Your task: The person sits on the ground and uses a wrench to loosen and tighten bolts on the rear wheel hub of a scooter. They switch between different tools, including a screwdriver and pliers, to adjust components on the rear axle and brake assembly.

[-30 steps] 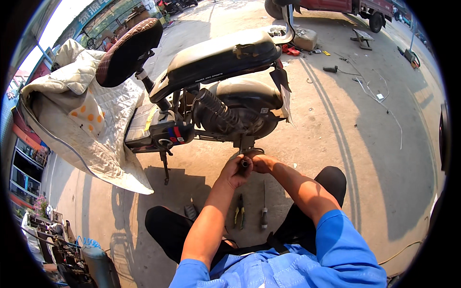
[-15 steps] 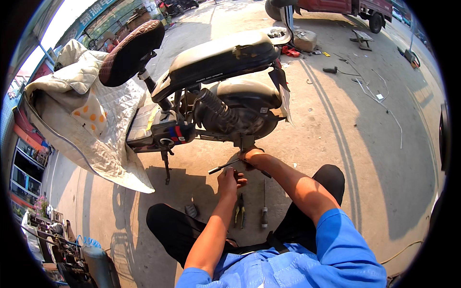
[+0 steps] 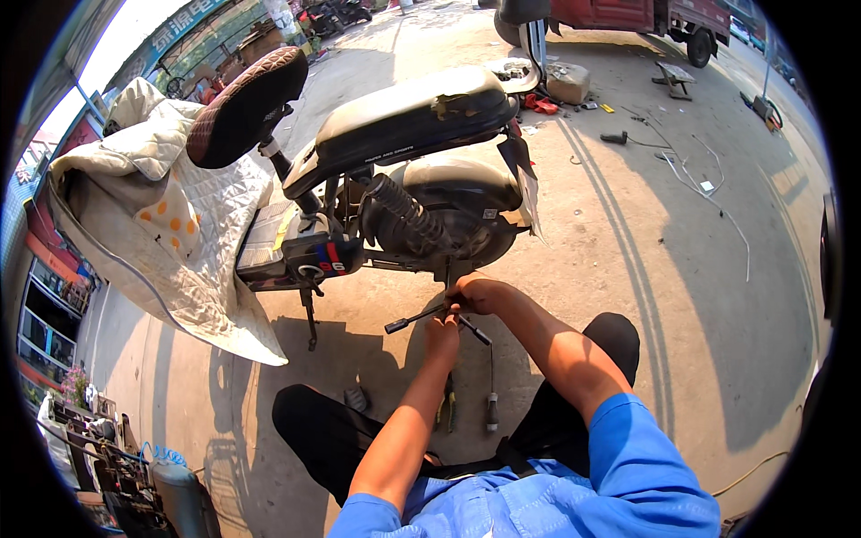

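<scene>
Scooter point(image 3: 408, 125): side-on to the person, its rear wheel point(image 3: 489, 240) just beyond the hands, which probably lets both arms reach it from the front.
Right hand point(image 3: 475, 292): fingers curled around the wrench point(image 3: 413, 319) near its middle, seemingly to steady it.
Left hand point(image 3: 441, 332): fingers bent, touching the wrench from below; from where I stand I can't tell how firmly they grip.
Wrench: between the hands under the scooter's rear, one black arm out left, another slanting down right, presumably giving leverage; whether it meets a nut is hidden.
Pliers point(image 3: 452, 412) and screwdriver point(image 3: 492, 412): on the ground between the knees, likely there for easy reach.
Quilt point(image 3: 211, 242): draped over the scooter's front, perhaps simply left on.
</scene>
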A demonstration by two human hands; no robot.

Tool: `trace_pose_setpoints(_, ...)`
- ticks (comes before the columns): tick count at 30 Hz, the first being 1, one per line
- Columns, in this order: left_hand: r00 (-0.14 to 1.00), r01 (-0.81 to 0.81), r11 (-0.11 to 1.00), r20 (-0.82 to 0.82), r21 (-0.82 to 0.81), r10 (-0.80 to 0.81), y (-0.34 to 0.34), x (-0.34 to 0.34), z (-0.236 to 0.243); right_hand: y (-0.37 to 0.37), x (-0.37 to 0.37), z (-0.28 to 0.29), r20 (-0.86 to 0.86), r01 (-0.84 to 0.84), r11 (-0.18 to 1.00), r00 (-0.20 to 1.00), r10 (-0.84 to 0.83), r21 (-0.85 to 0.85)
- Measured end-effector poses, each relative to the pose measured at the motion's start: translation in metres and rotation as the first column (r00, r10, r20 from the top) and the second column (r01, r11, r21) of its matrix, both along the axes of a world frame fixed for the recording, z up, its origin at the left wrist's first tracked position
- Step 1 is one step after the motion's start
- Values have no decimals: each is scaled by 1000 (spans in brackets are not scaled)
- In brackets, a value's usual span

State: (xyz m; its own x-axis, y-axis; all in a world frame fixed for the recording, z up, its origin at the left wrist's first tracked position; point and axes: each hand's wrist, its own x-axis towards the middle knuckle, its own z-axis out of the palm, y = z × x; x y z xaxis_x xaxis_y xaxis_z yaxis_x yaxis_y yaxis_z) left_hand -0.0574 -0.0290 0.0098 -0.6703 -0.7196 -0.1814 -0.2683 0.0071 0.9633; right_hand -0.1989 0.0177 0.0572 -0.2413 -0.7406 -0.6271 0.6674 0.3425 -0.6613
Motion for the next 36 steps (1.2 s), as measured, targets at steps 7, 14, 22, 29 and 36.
trace_pose_setpoints(7, 992, -34, 789, -72, 613, 100, -7, -6, 30, 17, -1, 10, -392, -120, 969, 898, 199, 216)
trace_pose_setpoints(14, 990, -131, 704, 52, 698, 133, -26, -34, 52, 26, -4, -12, -794, -475, 880, 526, 305, 24)
trace_pose_setpoints(22, 963, -3, 259, -67, 966, 260, -45, -32, 11, 25, 3, -26, -49, -92, 982, 995, 86, -163)
trace_pose_setpoints(29, 940, 133, 60, -145, 989, 309, -43, -24, 7, 26, 17, -25, 77, -142, 871, 976, 201, -470)
trace_pose_setpoints(36, 932, 22, 296, -127, 955, 341, -25, 3, 19, 9, 8, -27, -536, -114, 989, 831, 147, 94)
